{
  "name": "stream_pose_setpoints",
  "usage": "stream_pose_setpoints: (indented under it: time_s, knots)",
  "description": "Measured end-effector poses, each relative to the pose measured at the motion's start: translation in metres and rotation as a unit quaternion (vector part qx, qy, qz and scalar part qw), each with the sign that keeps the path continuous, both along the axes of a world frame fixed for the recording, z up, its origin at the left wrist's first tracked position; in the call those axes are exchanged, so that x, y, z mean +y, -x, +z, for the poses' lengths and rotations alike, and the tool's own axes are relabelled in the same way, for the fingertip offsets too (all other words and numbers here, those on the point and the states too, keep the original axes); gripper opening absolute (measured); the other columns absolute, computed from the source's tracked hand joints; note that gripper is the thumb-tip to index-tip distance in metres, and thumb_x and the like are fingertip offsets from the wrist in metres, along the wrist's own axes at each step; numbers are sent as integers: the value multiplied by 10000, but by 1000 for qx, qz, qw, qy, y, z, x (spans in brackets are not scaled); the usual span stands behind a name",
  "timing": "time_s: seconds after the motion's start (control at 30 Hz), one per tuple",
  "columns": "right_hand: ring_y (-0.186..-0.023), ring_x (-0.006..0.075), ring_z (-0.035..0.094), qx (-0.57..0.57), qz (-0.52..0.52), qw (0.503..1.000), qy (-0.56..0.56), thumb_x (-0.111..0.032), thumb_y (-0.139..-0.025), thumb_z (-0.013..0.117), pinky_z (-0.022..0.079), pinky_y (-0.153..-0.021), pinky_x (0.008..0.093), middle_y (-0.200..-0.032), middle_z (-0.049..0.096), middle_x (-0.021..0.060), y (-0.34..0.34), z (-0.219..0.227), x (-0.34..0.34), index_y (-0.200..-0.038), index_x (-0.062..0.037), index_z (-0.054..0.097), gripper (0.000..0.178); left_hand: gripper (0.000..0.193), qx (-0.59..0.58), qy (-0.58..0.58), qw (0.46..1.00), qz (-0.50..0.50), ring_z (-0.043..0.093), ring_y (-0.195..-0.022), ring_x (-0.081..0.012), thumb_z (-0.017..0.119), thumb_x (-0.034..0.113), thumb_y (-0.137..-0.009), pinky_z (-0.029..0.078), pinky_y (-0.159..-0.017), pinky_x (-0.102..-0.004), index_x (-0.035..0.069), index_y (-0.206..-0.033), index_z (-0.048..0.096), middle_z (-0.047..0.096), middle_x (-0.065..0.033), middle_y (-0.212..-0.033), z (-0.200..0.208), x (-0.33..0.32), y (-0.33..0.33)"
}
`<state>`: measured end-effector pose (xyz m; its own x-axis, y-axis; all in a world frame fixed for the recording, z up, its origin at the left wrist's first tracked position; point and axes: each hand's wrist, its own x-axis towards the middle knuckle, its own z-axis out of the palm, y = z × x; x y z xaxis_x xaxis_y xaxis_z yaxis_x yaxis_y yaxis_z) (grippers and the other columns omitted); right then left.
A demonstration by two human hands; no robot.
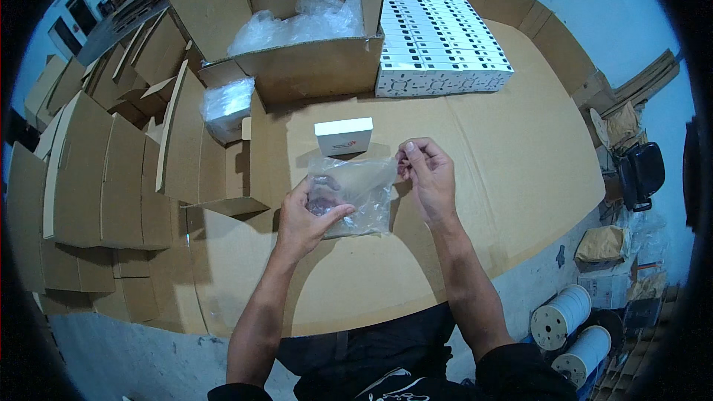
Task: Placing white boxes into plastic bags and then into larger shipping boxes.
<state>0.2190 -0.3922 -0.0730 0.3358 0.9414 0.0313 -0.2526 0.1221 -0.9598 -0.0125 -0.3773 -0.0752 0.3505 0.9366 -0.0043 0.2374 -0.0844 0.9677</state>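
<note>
A clear plastic bag (364,197) hangs between my two hands above the cardboard-covered table. My left hand (306,215) grips its left side, with the thumb lying across the front and fingers behind, partly seen through the film. At the bag's upper right corner, my right hand (428,178) pinches the edge between thumb and fingertips. Just beyond the bag stands a small white box (344,137) with small print on its front. Whether anything lies inside the bag I cannot tell.
Rows of white boxes (445,44) stand at the back. An open carton (319,70) holds clear plastic bags (301,24). To the left, a smaller carton (223,171) holds a plastic-wrapped bundle (228,108), beside several cardboard boxes (104,178). Cable spools (570,315) sit on the floor at right.
</note>
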Motion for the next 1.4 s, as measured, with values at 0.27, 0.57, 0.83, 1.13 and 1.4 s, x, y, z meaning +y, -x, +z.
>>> stream_pose_setpoints:
  time_s: [0.27, 0.57, 0.83, 1.13, 1.4]
  knots:
    - [-1043, 252, 585, -507, -42, 839, -193, -91, -732, 847, 485, -871, 385, -1116, 669, 69, 19, 29, -9, -1014, -86, 734, 304, 480, 4, -13, 1000, 0, 710, -857, -137, 895, 167, -772, 569, -802, -307, 23, -1157, 647, 748, -69, -910, -3, -2, -1]
    - [-1001, 239, 569, -597, -88, 747, -281, -40, -664, 829, 472, -846, 396, -1070, 659, 39, 18, 11, -6, -939, -118, 773, 292, 467, -4, -20, 1000, 12, 727, -881, -162, 875, 138, -776, 576, -815, -329, 21, -1167, 649, 761, -97, -954, -7, -1, -3]
    - [-914, 236, 597, -586, 2, 753, -299, -9, -659, 816, 488, -789, 386, -916, 626, 54, 26, 23, -13, -887, -59, 713, 255, 437, 37, 3, 999, 37, 723, -890, -175, 863, 189, -786, 573, -811, -345, 23, -1138, 662, 759, -104, -954, -8, 6, 0]
    - [-940, 323, 659, -583, 150, 786, -137, -133, -813, 744, 503, -885, 426, -987, 698, 174, 36, 44, -3, -937, -12, 659, 193, 417, -19, -14, 1000, 7, 706, -921, -153, 872, 159, -789, 562, -828, -339, 26, -1125, 665, 757, -94, -1007, -18, 7, 0]
    - [-867, 403, 691, -569, 278, 773, -37, -69, -885, 639, 521, -856, 480, -872, 705, 236, 32, 93, 27, -932, 12, 686, 105, 631, 68, -24, 997, 4, 714, -977, -205, 943, 201, -693, 565, -881, -369, 34, -1219, 637, 747, -116, -1059, 6, 2, -1]
